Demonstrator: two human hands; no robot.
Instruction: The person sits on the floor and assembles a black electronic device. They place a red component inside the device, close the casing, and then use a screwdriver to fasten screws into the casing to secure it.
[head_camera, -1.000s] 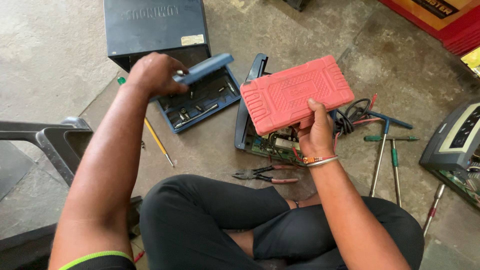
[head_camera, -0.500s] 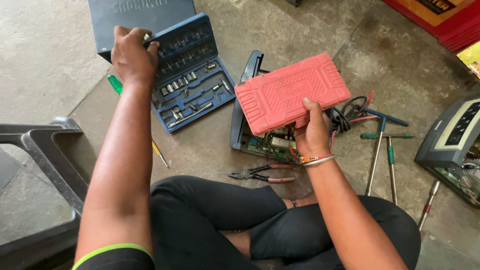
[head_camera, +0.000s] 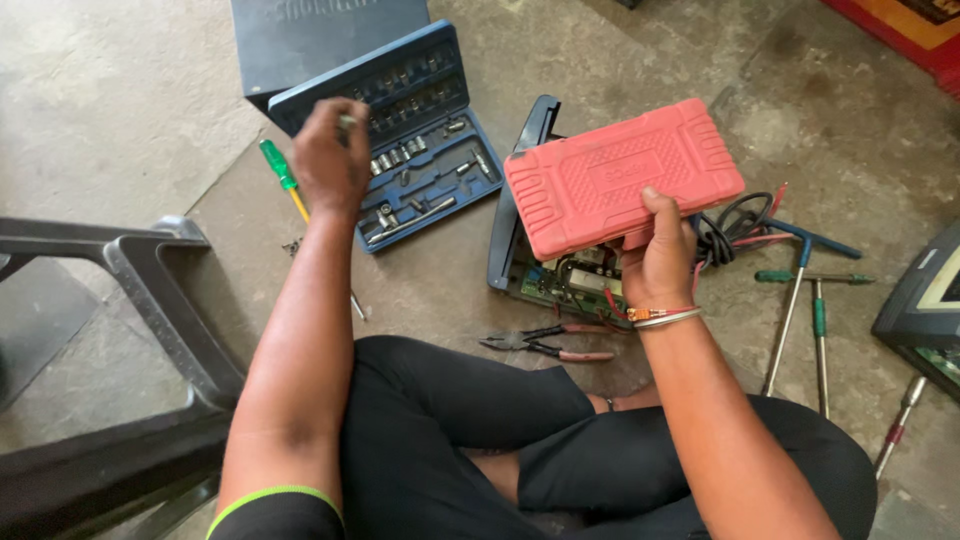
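Note:
My right hand (head_camera: 660, 265) grips a closed red plastic case (head_camera: 620, 175) by its lower edge and holds it above an opened device with a green circuit board (head_camera: 560, 285). My left hand (head_camera: 328, 160) hovers over the left side of an open blue socket set (head_camera: 425, 150) on the floor. Its fingers pinch a small metal piece, seemingly a socket (head_camera: 347, 122). Rows of sockets and a bar lie in the tray.
A dark blue box (head_camera: 330, 40) stands behind the socket set. Near it lie a green-handled screwdriver (head_camera: 278, 170), pliers (head_camera: 545, 345), and T-handle and green-handled tools (head_camera: 805, 275). A dark plastic chair (head_camera: 150, 290) is at my left, another device (head_camera: 925, 300) at right.
The blue socket set, half shut a second ago, now lies open. My left hand swung its lid back, then drew toward me over the tray. The red case stayed in my right hand.

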